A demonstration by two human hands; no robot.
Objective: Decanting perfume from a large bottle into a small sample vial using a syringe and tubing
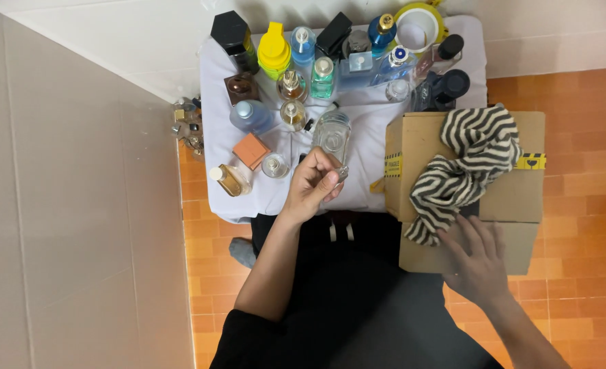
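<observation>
My left hand (313, 183) grips the lower end of a clear glass bottle (333, 137) over the white-covered table (371, 184). My right hand (477, 256) lies flat with fingers apart on the front flap of a cardboard box (521, 198), touching the end of a black-and-white striped cloth (470, 160) draped across the box top. Nothing is held in the right hand.
Many perfume bottles crowd the table: a yellow one (274, 49), a black-capped one (232, 33), blue ones (252, 116), an orange box (251, 150), a roll of tape (419, 26). More bottles (187, 123) sit on the orange tiled floor by the wall.
</observation>
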